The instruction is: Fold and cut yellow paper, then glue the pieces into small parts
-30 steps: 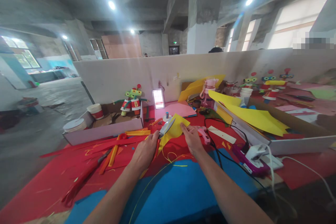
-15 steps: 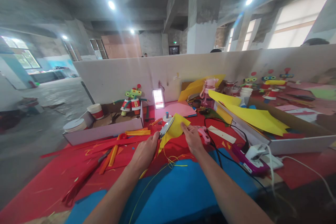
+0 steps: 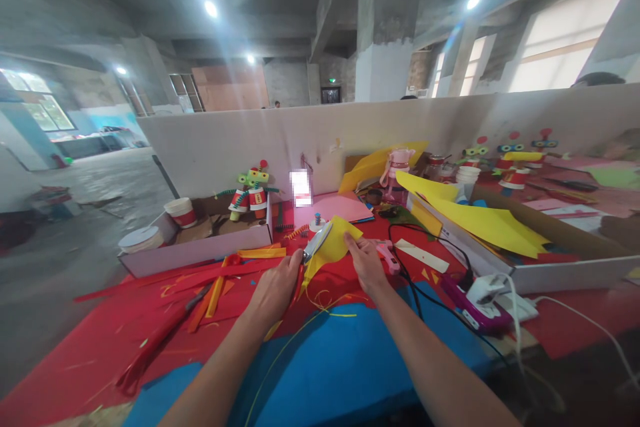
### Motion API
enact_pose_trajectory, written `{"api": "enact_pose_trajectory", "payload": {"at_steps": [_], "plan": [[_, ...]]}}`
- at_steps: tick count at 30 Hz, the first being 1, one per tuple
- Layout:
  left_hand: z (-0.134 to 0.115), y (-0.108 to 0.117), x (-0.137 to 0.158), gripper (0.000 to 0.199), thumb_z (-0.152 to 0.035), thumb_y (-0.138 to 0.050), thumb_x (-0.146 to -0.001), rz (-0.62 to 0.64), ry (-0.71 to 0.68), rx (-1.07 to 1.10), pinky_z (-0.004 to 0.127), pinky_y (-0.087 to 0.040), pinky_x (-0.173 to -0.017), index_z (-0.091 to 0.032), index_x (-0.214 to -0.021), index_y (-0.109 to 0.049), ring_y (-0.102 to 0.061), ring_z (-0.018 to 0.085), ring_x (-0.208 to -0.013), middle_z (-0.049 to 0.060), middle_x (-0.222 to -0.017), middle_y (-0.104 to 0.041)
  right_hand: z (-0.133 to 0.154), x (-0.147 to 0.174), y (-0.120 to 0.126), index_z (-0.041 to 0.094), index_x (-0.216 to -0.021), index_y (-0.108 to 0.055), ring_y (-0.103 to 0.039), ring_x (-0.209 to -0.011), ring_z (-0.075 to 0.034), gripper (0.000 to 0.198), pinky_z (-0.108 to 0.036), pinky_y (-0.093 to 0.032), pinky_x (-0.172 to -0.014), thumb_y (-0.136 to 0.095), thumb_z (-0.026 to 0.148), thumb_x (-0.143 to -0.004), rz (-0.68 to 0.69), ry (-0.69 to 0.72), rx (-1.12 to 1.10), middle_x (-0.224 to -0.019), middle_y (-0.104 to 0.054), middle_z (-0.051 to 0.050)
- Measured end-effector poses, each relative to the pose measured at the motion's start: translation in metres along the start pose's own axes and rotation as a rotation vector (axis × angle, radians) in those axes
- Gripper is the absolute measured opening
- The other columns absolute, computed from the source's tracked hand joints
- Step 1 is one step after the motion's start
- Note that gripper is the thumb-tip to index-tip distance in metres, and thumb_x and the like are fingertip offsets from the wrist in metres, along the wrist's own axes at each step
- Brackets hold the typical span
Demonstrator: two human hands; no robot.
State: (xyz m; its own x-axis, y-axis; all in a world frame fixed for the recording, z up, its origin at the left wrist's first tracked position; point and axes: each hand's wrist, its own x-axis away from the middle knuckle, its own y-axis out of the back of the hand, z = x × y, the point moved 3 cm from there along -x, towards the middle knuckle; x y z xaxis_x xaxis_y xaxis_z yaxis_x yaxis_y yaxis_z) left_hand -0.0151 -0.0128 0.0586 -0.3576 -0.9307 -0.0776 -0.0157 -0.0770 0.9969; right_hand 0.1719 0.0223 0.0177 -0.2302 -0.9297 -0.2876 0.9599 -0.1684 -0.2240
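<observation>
My left hand (image 3: 276, 290) is closed around the handles of a pair of scissors (image 3: 316, 241), whose silver blades point up and away at the yellow paper (image 3: 334, 247). Between thumb and fingers, my right hand (image 3: 367, 265) pinches that paper by its right edge. The paper is slightly curved and lies against the blades; the exact cutting line is too small to make out. A thin yellow strip (image 3: 327, 310) curls below it, over the blue sheet (image 3: 330, 360). Most of the scissors' handles are hidden by my left hand.
A pink glue gun (image 3: 386, 256) lies just right of my right hand, near black cables and a purple power strip (image 3: 473, 310). Orange strips (image 3: 216, 297) and another pair of red-handled scissors (image 3: 163, 330) lie left. Shallow boxes (image 3: 235, 238) stand behind, some holding robot figures (image 3: 257, 197).
Both hands keep nearly the same place and hold. The thin yellow strip under the paper has shifted slightly, and the view has moved a little.
</observation>
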Motion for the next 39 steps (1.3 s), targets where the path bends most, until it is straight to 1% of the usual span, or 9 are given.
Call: {"api": "enact_pose_trajectory", "payload": {"at_steps": [3, 9, 15, 20, 25, 29, 32, 36, 39], "plan": [[-0.001, 0.002, 0.0, 0.04, -0.012, -0.031, -0.092, 0.026, 0.006, -0.007, 0.034, -0.048, -0.078, -0.018, -0.132, -0.033, -0.065, 0.026, -0.1, 0.016, -0.116, -0.061, 0.005, 0.001, -0.001, 0.02, -0.058, -0.06, -0.046, -0.053, -0.016, 0.05, -0.028, -0.034, -0.051, -0.057, 0.068, -0.07, 0.004, -0.002, -0.007, -0.046, -0.046, 0.002], [-0.001, 0.004, 0.001, 0.038, -0.015, -0.032, -0.093, -0.009, 0.011, 0.035, 0.033, -0.049, -0.078, -0.02, -0.131, -0.032, -0.065, 0.025, -0.1, 0.014, -0.118, -0.06, 0.007, 0.006, -0.007, 0.02, -0.047, -0.048, -0.03, -0.047, -0.01, 0.051, -0.026, -0.026, -0.046, -0.062, 0.064, -0.069, 0.032, 0.003, 0.038, -0.043, -0.037, 0.004], [-0.002, 0.005, 0.002, 0.038, -0.017, -0.032, -0.094, -0.021, 0.035, 0.047, 0.034, -0.049, -0.079, -0.02, -0.132, -0.031, -0.065, 0.025, -0.101, 0.015, -0.119, -0.06, -0.005, 0.006, -0.009, 0.019, -0.048, -0.049, -0.037, -0.049, -0.012, 0.055, -0.025, -0.026, -0.046, -0.054, 0.068, -0.072, 0.085, -0.011, 0.105, -0.041, -0.035, 0.003], [-0.002, 0.005, 0.001, 0.036, -0.018, -0.033, -0.094, 0.011, 0.049, 0.032, 0.035, -0.049, -0.078, -0.021, -0.13, -0.034, -0.066, 0.026, -0.098, 0.016, -0.118, -0.06, -0.005, 0.006, -0.009, 0.019, -0.049, -0.048, -0.038, -0.048, -0.011, 0.056, -0.024, -0.025, -0.045, -0.052, 0.069, -0.074, 0.101, -0.003, 0.122, -0.043, -0.037, 0.003], [0.0, 0.001, 0.0, 0.04, -0.016, -0.034, -0.093, 0.006, 0.052, 0.051, 0.035, -0.048, -0.075, -0.023, -0.132, -0.032, -0.067, 0.027, -0.095, 0.016, -0.119, -0.061, -0.006, 0.005, -0.008, 0.019, -0.048, -0.047, -0.038, -0.047, -0.011, 0.056, -0.024, -0.024, -0.044, -0.053, 0.069, -0.074, 0.083, -0.008, 0.139, -0.04, -0.037, 0.003], [0.003, -0.004, 0.0, 0.035, -0.023, -0.033, -0.095, -0.035, 0.038, 0.085, 0.031, -0.046, -0.068, -0.023, -0.129, -0.037, -0.068, 0.027, -0.088, 0.013, -0.107, -0.066, -0.003, 0.006, -0.007, 0.019, -0.048, -0.049, -0.042, -0.047, -0.011, 0.051, -0.024, -0.03, -0.045, -0.06, 0.064, -0.071, 0.047, -0.023, 0.093, -0.042, -0.042, 0.004], [0.011, 0.001, 0.0, 0.034, -0.03, -0.033, -0.096, -0.123, 0.06, 0.095, 0.028, -0.044, -0.066, -0.024, -0.128, -0.039, -0.069, 0.025, -0.085, 0.01, -0.103, -0.068, 0.002, 0.004, -0.008, 0.019, -0.055, -0.056, -0.053, -0.054, -0.015, 0.042, -0.025, -0.041, -0.051, -0.065, 0.058, -0.07, 0.052, -0.026, -0.05, -0.051, -0.055, 0.002], [0.036, 0.022, 0.004, 0.039, -0.024, -0.035, -0.093, -0.227, 0.146, 0.05, 0.026, -0.044, -0.069, -0.025, -0.133, -0.038, -0.068, 0.022, -0.091, 0.009, -0.109, -0.068, 0.013, -0.008, 0.002, 0.022, -0.077, -0.065, -0.065, -0.072, -0.02, 0.033, -0.03, -0.051, -0.064, -0.064, 0.055, -0.072, -0.025, -0.048, -0.292, -0.075, -0.07, -0.002], [0.062, 0.037, 0.01, 0.043, -0.022, -0.038, -0.089, -0.211, 0.266, -0.057, 0.029, -0.044, -0.066, -0.024, -0.132, -0.043, -0.068, 0.027, -0.088, 0.012, -0.105, -0.07, 0.031, -0.02, 0.016, 0.023, -0.086, -0.063, -0.068, -0.08, -0.021, 0.031, -0.031, -0.055, -0.067, -0.066, 0.051, -0.073, -0.104, -0.024, -0.38, -0.087, -0.073, -0.003]]}}
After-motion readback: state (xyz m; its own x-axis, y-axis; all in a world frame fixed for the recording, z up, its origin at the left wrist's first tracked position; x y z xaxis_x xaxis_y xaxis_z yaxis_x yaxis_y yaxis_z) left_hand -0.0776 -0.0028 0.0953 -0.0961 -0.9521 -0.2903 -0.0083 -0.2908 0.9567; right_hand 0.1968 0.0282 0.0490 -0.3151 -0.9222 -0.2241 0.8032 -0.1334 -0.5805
